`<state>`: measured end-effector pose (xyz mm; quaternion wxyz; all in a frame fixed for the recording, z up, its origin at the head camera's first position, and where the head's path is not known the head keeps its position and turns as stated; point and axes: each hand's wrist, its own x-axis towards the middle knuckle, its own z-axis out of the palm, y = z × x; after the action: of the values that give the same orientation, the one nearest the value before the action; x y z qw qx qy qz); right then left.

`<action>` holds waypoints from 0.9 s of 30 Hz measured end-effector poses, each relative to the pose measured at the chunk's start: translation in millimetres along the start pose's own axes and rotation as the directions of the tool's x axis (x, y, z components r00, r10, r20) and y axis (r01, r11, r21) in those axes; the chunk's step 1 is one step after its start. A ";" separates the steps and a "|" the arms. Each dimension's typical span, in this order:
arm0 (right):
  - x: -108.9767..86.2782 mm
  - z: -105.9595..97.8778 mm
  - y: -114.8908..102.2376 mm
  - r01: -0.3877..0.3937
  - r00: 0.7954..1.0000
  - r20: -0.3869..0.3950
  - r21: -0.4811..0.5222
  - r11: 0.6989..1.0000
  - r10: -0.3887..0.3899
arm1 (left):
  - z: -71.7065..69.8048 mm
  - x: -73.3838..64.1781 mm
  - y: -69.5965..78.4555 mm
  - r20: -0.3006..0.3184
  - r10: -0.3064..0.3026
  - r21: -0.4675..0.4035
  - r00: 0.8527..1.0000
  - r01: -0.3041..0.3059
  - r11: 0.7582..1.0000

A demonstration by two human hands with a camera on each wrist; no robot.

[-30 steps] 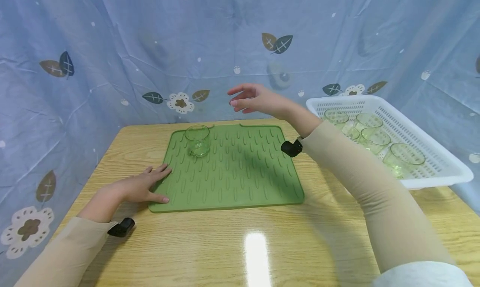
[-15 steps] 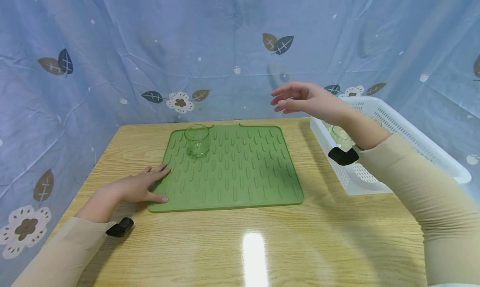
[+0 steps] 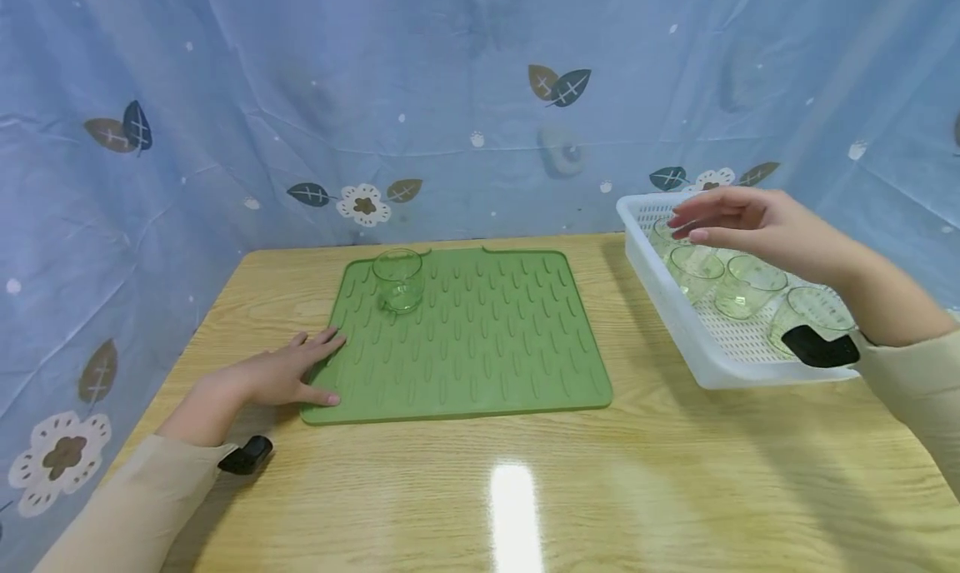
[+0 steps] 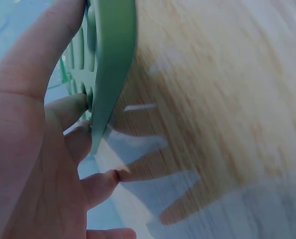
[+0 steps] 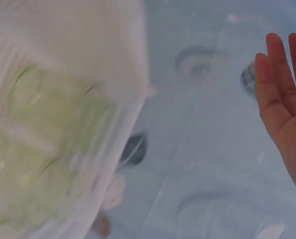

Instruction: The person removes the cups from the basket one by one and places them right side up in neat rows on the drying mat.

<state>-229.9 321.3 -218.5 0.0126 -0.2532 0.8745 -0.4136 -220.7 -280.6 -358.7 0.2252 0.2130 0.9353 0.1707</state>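
My left hand (image 3: 277, 375) rests with spread fingers on the left edge of a green ridged drying mat (image 3: 480, 340); in the left wrist view the thumb and fingertips lie over the mat's edge (image 4: 113, 59). One clear glass cup (image 3: 399, 281) stands near the mat's back left corner. On the right, my right hand (image 3: 765, 223) hovers above a white plastic basket (image 3: 678, 306), its fingers loosely bent and holding nothing. Several clear glass cups (image 3: 750, 286) stand inside the basket, partly covered by the hand and wrist. The right wrist view shows the basket and cups blurred.
The wooden table (image 3: 420, 490) carries the mat and the basket, with a strip of bare wood between them. A blue patterned curtain (image 3: 465, 98) hangs close behind and at both sides. Black camera straps (image 3: 821, 346) sit on both wrists.
My right hand has swung from above the back of the mat rightward to over the basket, staying without a load. The left hand and the cup on the mat have stayed in place.
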 end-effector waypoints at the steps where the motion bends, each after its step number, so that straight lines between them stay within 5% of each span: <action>1: -5.8 -3.5 6.4 -0.008 1.000 -0.013 -0.013 1.000 0.008 | 0.2 -0.6 0.4 -0.002 0.003 -0.005 1.000 -0.003 1.000; 7: -34.6 -19.4 45.9 -0.112 0.989 -0.106 -0.066 0.992 0.104 | 2.2 -4.2 -0.5 -0.009 -0.003 -0.014 1.000 0.003 1.000; 14: -63.5 -38.6 78.1 -0.252 0.952 -0.213 -0.140 0.958 0.219 | -2.7 -0.9 -2.1 -0.002 -0.010 0.001 1.000 0.010 1.000; 22: -94.8 -49.7 141.0 -0.192 0.940 -0.313 -0.153 0.969 0.137 | -18.7 10.7 3.1 0.002 0.023 0.023 1.000 -0.023 0.999; 27: -106.4 -40.8 163.6 -0.305 0.895 -0.396 -0.213 0.928 0.204 | -19.7 9.5 2.6 0.018 0.020 0.029 1.000 -0.020 0.999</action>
<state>-217.4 485.5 -331.0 -0.1311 -0.0530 0.9349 -0.3255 -237.3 -278.3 -344.4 0.2284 0.2271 0.9336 0.1572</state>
